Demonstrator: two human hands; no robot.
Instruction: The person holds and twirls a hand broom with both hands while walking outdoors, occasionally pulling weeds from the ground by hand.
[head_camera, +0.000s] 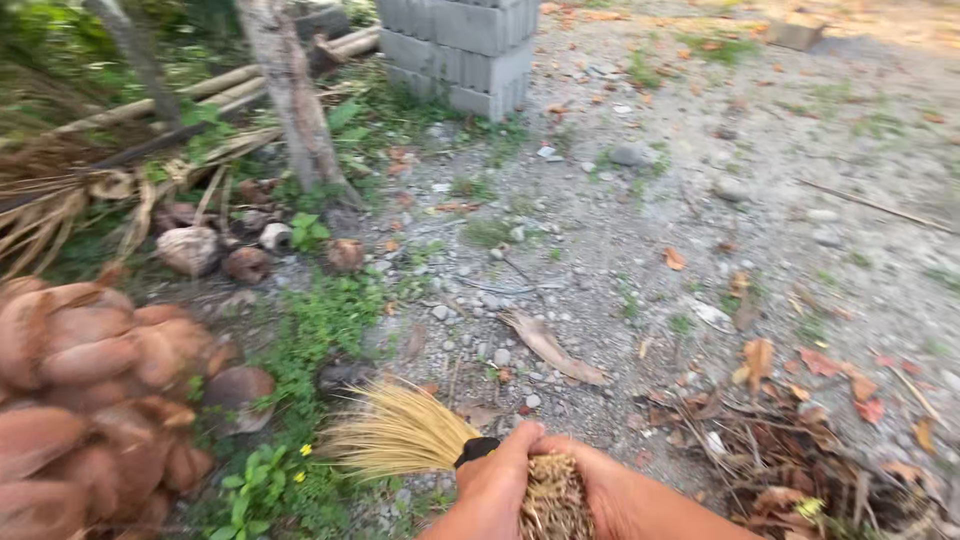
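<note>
A stick broom (395, 432) of pale yellow bristles, bound by a black band, fans out to the left just above the gravel ground (620, 230). My left hand (495, 482) grips the bundle right behind the band. My right hand (615, 492) closes around the butt end of the same bundle at the bottom middle of the view. A heap of dry brown leaves (790, 450) lies just right of my hands. One long dry leaf (550, 348) rests on the gravel ahead of the broom.
A pile of brown coconut husks (90, 390) fills the lower left, with green weeds (320, 320) beside it. A tree trunk (295, 95) stands ahead left, with bamboo poles (225, 85) behind it. Grey concrete blocks (460, 50) are stacked at the top middle.
</note>
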